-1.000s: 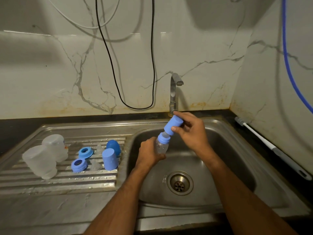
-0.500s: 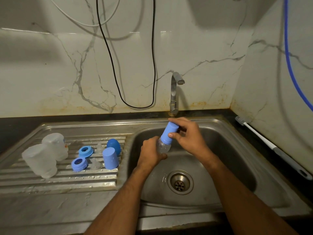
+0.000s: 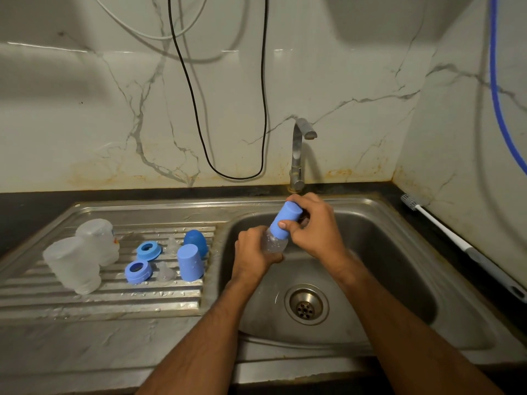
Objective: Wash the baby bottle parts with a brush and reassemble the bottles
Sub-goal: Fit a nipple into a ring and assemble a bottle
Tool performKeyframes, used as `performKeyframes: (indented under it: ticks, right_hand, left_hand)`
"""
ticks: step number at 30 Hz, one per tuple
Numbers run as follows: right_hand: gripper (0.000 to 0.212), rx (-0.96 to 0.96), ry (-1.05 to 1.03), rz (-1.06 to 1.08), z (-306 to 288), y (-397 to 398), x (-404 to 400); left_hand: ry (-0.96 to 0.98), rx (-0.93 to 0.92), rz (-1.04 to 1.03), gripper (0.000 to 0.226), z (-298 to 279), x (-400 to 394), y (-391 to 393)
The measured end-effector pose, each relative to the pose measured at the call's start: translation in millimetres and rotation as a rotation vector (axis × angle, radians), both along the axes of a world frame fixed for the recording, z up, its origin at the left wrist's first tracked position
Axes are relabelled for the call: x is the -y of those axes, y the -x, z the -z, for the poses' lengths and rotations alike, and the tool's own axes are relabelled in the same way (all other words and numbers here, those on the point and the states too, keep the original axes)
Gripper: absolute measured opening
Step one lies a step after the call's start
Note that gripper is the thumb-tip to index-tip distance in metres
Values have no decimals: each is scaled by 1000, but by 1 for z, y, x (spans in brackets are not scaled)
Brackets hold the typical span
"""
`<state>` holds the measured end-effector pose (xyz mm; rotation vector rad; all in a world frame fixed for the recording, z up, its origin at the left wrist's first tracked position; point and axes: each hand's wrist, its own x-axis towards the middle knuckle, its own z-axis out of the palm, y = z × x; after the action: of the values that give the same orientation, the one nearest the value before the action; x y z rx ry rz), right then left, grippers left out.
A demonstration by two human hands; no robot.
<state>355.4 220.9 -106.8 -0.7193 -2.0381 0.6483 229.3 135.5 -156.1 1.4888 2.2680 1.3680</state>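
Over the sink basin (image 3: 399,252), the left hand (image 3: 253,252) grips the clear bottle (image 3: 273,243) while the right hand (image 3: 313,226) pinches its blue cap (image 3: 286,220) (tilted), which should be pressed straight down until seated.

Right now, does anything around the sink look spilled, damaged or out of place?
Nothing is spilled or broken. One oddity: the bottle brush lies on the dark counter right of the sink, bristles toward the wall. Rust-coloured stains mark the marble beside the tap.
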Motion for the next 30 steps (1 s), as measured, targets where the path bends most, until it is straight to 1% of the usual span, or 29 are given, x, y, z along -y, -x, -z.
performKeyframes:
  ticks: [3, 5, 7, 9, 11, 13, 15, 19, 23, 25, 28, 30]
  right_hand:
    - [52, 4, -38, 64, 1, 1, -4]
    - [52, 5, -22, 77, 0, 1, -5]
    - [54, -70, 114, 18, -3, 1, -6]
    - [67, -163, 303, -93, -7, -4, -9]
    - [75, -182, 412, -203, -10, -11, -13]
    - [71, -119, 393, -241, -11, -12, -12]
    - [65, -87, 368, -212, -10, -9, -8]
    - [64, -169, 367, -98, -1, 2, 0]
    - [63, -163, 263, -35, 0, 9, 13]
    - [66, -141, 281, -62, -6, 8, 9]
    - [69, -143, 409, -188, -14, -4, -5]
    - [66, -110, 434, -249, -15, -12, -11]
  left_hand:
    - [10, 11, 3, 48, -1, 1, -1]
    - [36, 28, 11, 47, -2, -1, -2]
    - [22, 72, 25, 45, -2, -4, -4]
    - [-4, 124, 39, 43, -2, -6, -4]
    - [-11, 142, 55, 43, -2, -7, -4]
    - [-8, 162, 68, 41, -1, -8, -3]
    - [-4, 171, 71, 39, -1, -9, -3]
    - [-23, 163, 51, 40, 0, -7, -4]
    - [-50, 187, 38, 39, -2, -6, -2]
    - [-45, 225, 71, 41, -3, -5, -1]
    - [10, 256, 133, 44, -5, -6, -3]
    - [25, 254, 172, 44, -6, -7, -5]
